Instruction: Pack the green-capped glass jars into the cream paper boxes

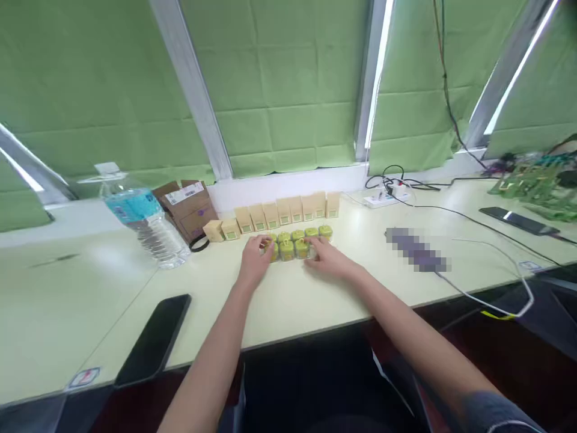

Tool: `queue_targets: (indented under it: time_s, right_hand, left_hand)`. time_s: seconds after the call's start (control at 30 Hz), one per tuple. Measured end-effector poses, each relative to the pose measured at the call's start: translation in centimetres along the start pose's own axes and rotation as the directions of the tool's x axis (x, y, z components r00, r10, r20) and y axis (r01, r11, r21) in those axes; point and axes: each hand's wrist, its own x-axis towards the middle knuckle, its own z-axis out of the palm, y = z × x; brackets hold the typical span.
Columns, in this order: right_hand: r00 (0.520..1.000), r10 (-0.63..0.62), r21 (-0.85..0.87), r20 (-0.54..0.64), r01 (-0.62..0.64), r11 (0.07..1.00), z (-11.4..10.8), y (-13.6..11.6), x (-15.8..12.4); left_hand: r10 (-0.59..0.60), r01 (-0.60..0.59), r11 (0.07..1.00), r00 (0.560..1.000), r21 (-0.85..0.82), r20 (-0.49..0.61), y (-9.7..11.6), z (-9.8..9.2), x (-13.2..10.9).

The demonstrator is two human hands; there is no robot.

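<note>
Two short rows of small clear jars with yellow-green lids (287, 249) stand on the table before me. My left hand (258, 255) is at the left end of the front row, its thumb and bent fingers around the end jar, which it partly hides. At the other end, my right hand (325, 255) has its fingertips on the right front jar (302, 248), with the thumb low beside it. The back row (311, 232) reaches further right, past my right fingers. All these jars rest upright on the table.
Behind the jars stands a line of small tan boxes (283, 211). At left are a large water bottle (148, 219), an open brown carton (192, 210), a black tape ring (199, 243) and a black phone (154, 338). Rightward lie a power strip (386, 198), cables and another phone (518, 221).
</note>
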Motion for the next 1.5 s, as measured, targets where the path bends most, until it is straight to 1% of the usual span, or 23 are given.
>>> queue_targets:
  time_s: [0.07, 0.13, 0.23, 0.33, 0.4, 0.47, 0.53, 0.63, 0.67, 0.73, 0.8, 0.83, 0.93, 1.0, 1.07, 1.13, 1.2, 1.27, 1.33, 1.4, 1.5]
  right_hand:
    - [1.0, -0.013, -0.004, -0.012, 0.013, 1.0, -0.2, -0.1, -0.1]
    - [1.0, -0.019, 0.0, -0.016, 0.019, 1.0, -0.3, -0.2, -0.3]
    - [1.0, -0.012, 0.025, -0.007, 0.012, 1.0, -0.5, -0.4, -0.4]
    - [1.0, 0.001, 0.036, 0.003, -0.001, 0.999, -0.6, -0.5, -0.4]
    - [1.0, -0.003, 0.031, -0.004, 0.003, 1.0, -0.6, -0.5, -0.4]
    - [1.0, -0.01, 0.026, -0.014, 0.01, 1.0, -0.6, -0.5, -0.3]
    - [1.0, -0.009, 0.022, -0.015, 0.009, 1.0, -0.6, -0.3, -0.3]
    - [1.0, -0.012, 0.026, -0.008, 0.012, 1.0, -0.6, -0.2, -0.2]
    - [1.0, -0.013, 0.027, -0.006, 0.013, 1.0, -0.6, -0.2, -0.2]
    - [1.0, -0.015, 0.023, -0.004, 0.015, 1.0, -0.7, -0.2, -0.1]
    - [1.0, -0.013, 0.012, -0.003, 0.013, 1.0, -0.8, -0.2, -0.2]
    - [1.0, -0.012, 0.01, -0.002, 0.012, 1.0, -0.8, -0.3, -0.2]
    - [1.0, -0.012, 0.016, 0.004, 0.012, 1.0, -0.9, -0.4, -0.3]
    - [1.0, -0.014, 0.022, 0.004, 0.014, 1.0, -0.9, -0.3, -0.4]
    - [1.0, -0.018, 0.022, -0.001, 0.018, 1.0, -0.9, -0.3, -0.3]
    - [1.0, -0.024, 0.017, -0.006, 0.024, 1.0, -0.8, -0.2, -0.3]
    - [0.999, -0.032, 0.015, -0.009, 0.032, 0.999, -0.8, -0.2, -0.2]
    - [0.999, -0.036, 0.014, -0.012, 0.036, 0.999, -0.8, -0.2, -0.2]
    - [0.999, -0.035, 0.011, -0.015, 0.035, 0.999, -0.8, -0.1, -0.2]
    - [0.999, -0.033, 0.01, -0.016, 0.034, 0.999, -0.8, -0.1, -0.2]
    - [0.999, -0.037, 0.015, -0.014, 0.037, 0.999, -0.8, -0.1, -0.2]
  left_hand:
    - [0.006, -0.006, 1.0, 1.0, -0.01, 0.001, 0.2, 0.0, -0.1]
    - [-0.017, 0.016, 1.0, 1.0, -0.019, -0.018, 0.1, 0.0, 0.0]
    - [-0.107, 0.104, 0.994, 0.99, -0.041, -0.086, -0.3, -0.4, 1.1]
    - [-0.212, 0.215, 0.977, 0.964, 0.002, -0.16, -1.2, -1.0, 3.4]
    - [-0.207, 0.227, 0.97, 0.958, 0.084, -0.201, -2.0, -1.5, 5.2]
    - [-0.188, 0.226, 0.959, 0.959, 0.172, -0.212, -2.8, -1.9, 7.2]
    - [-0.196, 0.228, 0.942, 0.969, 0.247, -0.149, -3.8, -2.5, 9.1]
    - [-0.283, 0.284, 0.893, 0.958, 0.349, -0.055, -5.3, -3.5, 11.4]
    - [-0.286, 0.269, 0.884, 0.958, 0.381, -0.014, -5.8, -3.9, 12.0]
    - [-0.255, 0.192, 0.876, 0.963, 0.444, 0.087, -6.7, -4.5, 12.9]
    - [-0.222, 0.117, 0.865, 0.961, 0.489, 0.164, -7.2, -4.8, 13.4]
    - [-0.221, 0.104, 0.856, 0.959, 0.507, 0.176, -7.4, -4.9, 13.5]
    - [-0.218, 0.116, 0.833, 0.967, 0.542, 0.129, -7.7, -4.8, 13.5]
    - [-0.176, 0.08, 0.829, 0.977, 0.554, 0.123, -7.8, -4.7, 13.6]
    - [-0.138, 0.016, 0.828, 0.975, 0.561, 0.176, -7.6, -4.5, 13.7]
    - [-0.137, -0.018, 0.822, 0.964, 0.569, 0.228, -7.2, -4.4, 13.8]
    - [-0.171, 0.013, 0.807, 0.962, 0.591, 0.213, -6.5, -4.3, 13.7]
    - [-0.215, 0.075, 0.777, 0.965, 0.625, 0.152, -5.6, -4.3, 13.5]
    - [-0.226, 0.098, 0.756, 0.967, 0.647, 0.119, -4.9, -4.5, 13.3]
    - [-0.214, 0.077, 0.748, 0.968, 0.659, 0.13, -4.4, -4.8, 13.3]
    - [-0.181, 0.037, 0.757, 0.971, 0.652, 0.155, -4.1, -5.9, 13.5]
